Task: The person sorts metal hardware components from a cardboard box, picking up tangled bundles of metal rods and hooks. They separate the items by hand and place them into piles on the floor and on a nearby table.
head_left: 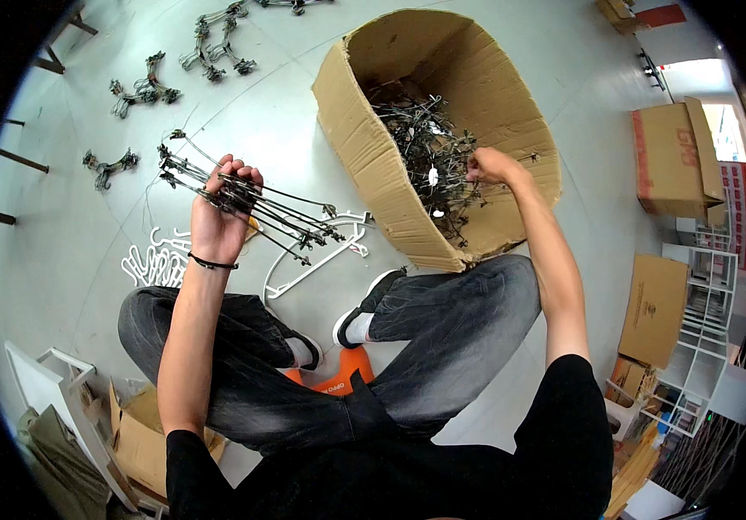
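My left hand (227, 201), palm up, is closed around a bundle of thin dark cables (282, 217) with knobby black ends. Their ends stick out on both sides of the fingers. A large open cardboard box (364, 165) stands ahead and to the right. Inside lies a tangled heap of similar cables (421, 143), with a few small white pieces among them. Reaching over the box's near right side, my right hand (490, 166) has its fingers closed at the heap's right edge. What they pinch is too small to make out.
Several tied cable bundles (149, 87) lie on the floor at the far left. White plastic hooks (155, 263) and a white curved frame (321, 260) lie near my left knee. An orange stool (351, 373) is under me. Cardboard boxes (676, 160) and white racks line the right.
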Demonstrator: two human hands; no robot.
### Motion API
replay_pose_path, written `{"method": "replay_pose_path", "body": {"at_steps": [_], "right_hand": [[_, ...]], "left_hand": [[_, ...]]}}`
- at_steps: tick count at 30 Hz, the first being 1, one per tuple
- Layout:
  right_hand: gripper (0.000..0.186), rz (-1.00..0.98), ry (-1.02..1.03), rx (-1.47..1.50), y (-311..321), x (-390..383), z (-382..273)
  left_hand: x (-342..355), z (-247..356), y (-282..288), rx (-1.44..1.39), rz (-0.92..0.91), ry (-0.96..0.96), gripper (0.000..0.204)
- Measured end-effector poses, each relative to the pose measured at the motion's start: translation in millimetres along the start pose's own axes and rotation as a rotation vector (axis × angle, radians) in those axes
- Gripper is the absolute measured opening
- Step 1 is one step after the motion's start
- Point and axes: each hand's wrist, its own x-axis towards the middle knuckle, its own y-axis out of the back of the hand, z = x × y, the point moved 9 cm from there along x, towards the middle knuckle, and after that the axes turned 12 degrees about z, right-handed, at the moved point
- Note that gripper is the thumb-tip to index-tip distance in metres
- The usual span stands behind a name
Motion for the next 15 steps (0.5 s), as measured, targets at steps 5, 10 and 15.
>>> {"method": "replay_pose_path", "body": {"at_steps": [5, 10, 15], "right_hand": [[0.018, 0.145, -0.043, -0.198, -5.3, 2.0, -8.2], [0.018, -0.074, -0.038, -0.257, -58.5, 12.7, -3.6], [0.02, 0.145, 0.02, -0.041, 80.7, -32.8, -48.1]], "left_hand": [[3.5, -4.1, -3.7, -0.011, -0.034, 0.024, 0.021], [11.6, -10.9, 2.7, 0.013, -0.004, 0.032, 0.024], [4.5, 0.2, 5.8, 0.005, -0.029, 0.003, 0.022]]}}
